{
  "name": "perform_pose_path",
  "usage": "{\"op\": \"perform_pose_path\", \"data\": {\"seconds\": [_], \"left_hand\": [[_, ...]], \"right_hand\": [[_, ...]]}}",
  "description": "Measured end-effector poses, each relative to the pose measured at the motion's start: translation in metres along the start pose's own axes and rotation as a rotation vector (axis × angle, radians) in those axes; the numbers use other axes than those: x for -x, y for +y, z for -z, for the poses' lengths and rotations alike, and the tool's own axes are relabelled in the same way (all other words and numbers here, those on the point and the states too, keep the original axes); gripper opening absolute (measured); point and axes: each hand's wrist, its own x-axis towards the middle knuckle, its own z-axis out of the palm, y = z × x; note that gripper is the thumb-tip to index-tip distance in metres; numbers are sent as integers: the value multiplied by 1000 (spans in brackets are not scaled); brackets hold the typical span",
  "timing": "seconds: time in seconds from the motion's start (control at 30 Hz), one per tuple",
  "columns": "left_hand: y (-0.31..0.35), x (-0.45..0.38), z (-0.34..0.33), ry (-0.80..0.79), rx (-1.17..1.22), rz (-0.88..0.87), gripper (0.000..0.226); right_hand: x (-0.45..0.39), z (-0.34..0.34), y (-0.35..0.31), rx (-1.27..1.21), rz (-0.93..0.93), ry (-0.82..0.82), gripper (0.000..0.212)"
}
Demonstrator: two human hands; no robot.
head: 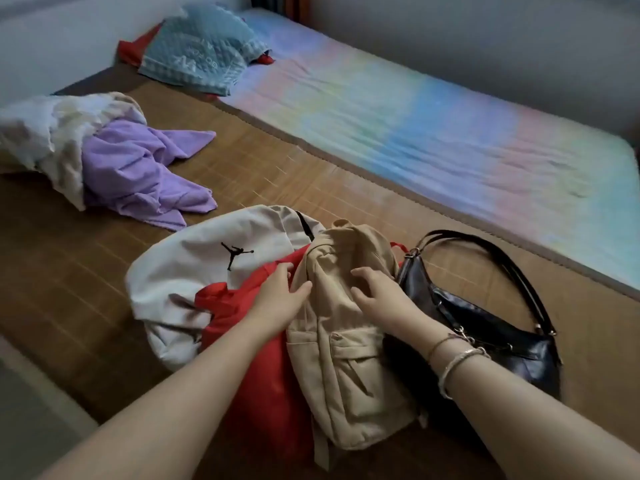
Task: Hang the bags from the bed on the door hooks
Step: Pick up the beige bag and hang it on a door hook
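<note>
Several bags lie together near the front of the bed. A beige backpack (346,341) rests on top of a red bag (256,375). A white backpack (194,265) with a black logo lies at the left. A black leather handbag (485,327) with a long strap lies at the right. My left hand (277,292) rests at the beige backpack's left edge, over the red bag, fingers spread. My right hand (377,289) lies on the beige backpack's upper right, fingers curled and apart. Neither hand clearly grips anything. No door or hooks are in view.
The bed has a brown bamboo mat (277,161) and a pastel rainbow sheet (433,133) on the right. A purple cloth (138,171) and white bedding (45,133) lie at the left, a blue pillow (204,50) at the far end.
</note>
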Motion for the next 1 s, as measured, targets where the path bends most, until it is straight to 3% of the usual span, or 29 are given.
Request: {"op": "perform_pose_path", "data": {"seconds": [0.23,0.33,0.43,0.63,0.87,1.0], "left_hand": [[-5,-31,-34,-55,332,275,81],[1,-36,-38,-29,326,294,68],[19,-31,-36,-91,386,189,13],[59,-1,-18,-180,646,106,27],[118,66,15,-302,736,-44,45],[162,108,39,-283,738,-64,38]], "right_hand": [[-12,-3,14,-241,-93,48,37],[-15,2,16,-340,-135,55,33],[-13,10,11,-409,-152,94,31],[6,39,-3,-501,-137,244,29],[48,99,-19,-624,-127,457,29],[83,129,-25,-467,-70,479,50]]}}
